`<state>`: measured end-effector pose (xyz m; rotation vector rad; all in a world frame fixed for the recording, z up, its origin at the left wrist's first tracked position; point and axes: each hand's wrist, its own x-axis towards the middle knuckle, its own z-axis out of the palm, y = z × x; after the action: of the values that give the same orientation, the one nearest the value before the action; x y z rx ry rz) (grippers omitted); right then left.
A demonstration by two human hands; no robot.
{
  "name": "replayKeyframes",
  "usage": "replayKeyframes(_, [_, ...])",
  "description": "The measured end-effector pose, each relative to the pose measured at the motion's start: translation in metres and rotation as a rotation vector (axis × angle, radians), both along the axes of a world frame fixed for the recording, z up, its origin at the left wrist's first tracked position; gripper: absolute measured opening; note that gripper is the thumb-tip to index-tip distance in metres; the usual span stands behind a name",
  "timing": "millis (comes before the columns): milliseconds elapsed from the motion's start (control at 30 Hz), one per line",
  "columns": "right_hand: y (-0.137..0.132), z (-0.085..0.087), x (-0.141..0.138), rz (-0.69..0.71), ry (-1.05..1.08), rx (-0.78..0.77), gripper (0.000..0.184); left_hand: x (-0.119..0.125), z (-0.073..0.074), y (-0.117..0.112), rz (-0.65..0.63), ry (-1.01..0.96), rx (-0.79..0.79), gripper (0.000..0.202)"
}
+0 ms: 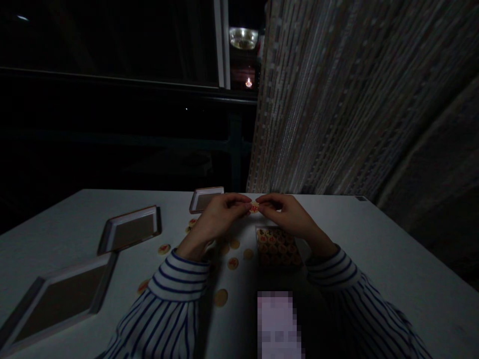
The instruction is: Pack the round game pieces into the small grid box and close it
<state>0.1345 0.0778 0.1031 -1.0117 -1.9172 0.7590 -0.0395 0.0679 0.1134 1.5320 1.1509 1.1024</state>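
Between the fingertips of both hands is a round xiangqi piece (254, 207) with a red character facing me. My left hand (220, 217) pinches its left edge, and my right hand (290, 214) pinches the right edge. They hold it above the far part of the table. Below my right hand sits a box (279, 247) filled with rows of similar pieces. Loose pieces lie under and around my left forearm, among them a red-marked piece (232, 263), a piece with no visible marking (220, 297) and another red-marked piece (163, 249).
Three shallow trays stand on the white table (396, 269): a near one (71, 321), a middle one (157, 219) and a far one (192, 199). A blurred-out pale rectangle (279, 324) lies at the front. A striped curtain (318, 99) hangs behind the table beside a dark window.
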Motion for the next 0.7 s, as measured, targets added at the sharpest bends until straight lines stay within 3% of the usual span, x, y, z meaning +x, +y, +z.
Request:
replayKeyframes(267, [-0.0007, 0.0001, -0.0025, 0.031, 0.106, -0.116, 0.023, 0.0005, -0.0005, -0.0005, -0.013, -0.046, -0.045, 0.03])
replayKeyframes(700, [-0.0011, 0.0027, -0.0012, 0.062, 0.122, -0.138, 0.018, 0.0006, -0.0017, 0.0, -0.036, -0.002, -0.005, 0.026])
